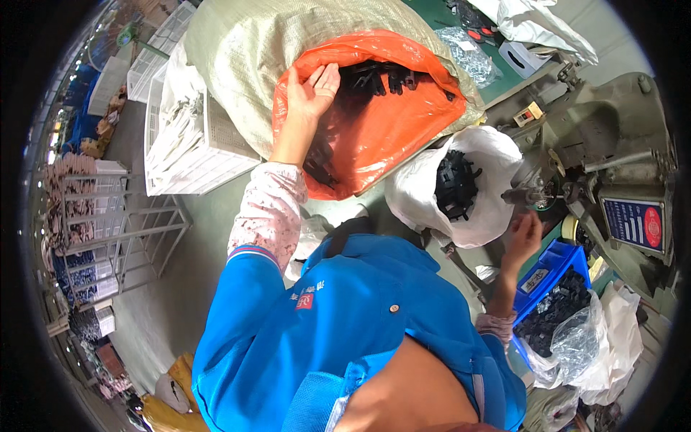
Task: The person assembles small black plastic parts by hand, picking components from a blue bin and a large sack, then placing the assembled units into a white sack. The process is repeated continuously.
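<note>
My left hand is open, palm turned up and fingers apart, at the left rim of an orange plastic liner. The liner sits inside a big pale woven sack; black plastic parts lie in its mouth. My right hand is raised just below the head of a grey-green machine. Its fingers are curled together, and what they hold, if anything, is too small to tell. Between my hands stands a white bag with black plastic parts inside.
A blue bin of small black pieces stands right of my right forearm, clear plastic draped over it. White crates with pale items are at left, near a metal rack. A green table lies beyond the sack.
</note>
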Motion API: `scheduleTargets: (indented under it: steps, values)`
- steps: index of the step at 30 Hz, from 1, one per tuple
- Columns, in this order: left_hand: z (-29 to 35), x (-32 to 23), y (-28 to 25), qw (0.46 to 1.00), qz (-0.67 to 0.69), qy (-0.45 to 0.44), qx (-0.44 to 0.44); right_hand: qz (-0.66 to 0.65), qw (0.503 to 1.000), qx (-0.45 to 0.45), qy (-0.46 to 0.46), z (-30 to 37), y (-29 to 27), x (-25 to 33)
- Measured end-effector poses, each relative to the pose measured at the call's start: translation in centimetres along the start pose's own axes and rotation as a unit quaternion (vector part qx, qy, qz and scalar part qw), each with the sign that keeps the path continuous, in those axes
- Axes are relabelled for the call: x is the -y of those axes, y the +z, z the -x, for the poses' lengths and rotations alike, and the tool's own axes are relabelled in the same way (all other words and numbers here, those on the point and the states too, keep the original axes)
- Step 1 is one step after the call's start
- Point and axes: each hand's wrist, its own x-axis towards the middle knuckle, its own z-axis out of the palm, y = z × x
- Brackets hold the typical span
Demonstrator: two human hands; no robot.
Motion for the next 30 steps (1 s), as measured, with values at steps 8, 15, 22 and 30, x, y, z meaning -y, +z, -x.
scheduleTargets:
  steps: [8,15,22,30]
  values:
    - [4.2,-2.2,1.6,0.837,-0.523,0.133,0.089,0.004,0.987,0.158,-0.008,4.1,15.8,3.5]
    - [11.1,-4.3,-6.9,0.436,-0.766,0.436,-0.181,0.079,0.867,0.105,-0.48,-6.6,34.9,0.0]
    - [10.9,0.6,-13.4,0.541,-0.761,0.316,-0.17,0.39,0.801,0.07,-0.449,-19.6,32.6,-4.7]
    - [7.0,1.1,-8.8,0.81,-0.457,0.35,-0.109,0.0,0.953,0.291,-0.081,-20.1,35.6,6.1]
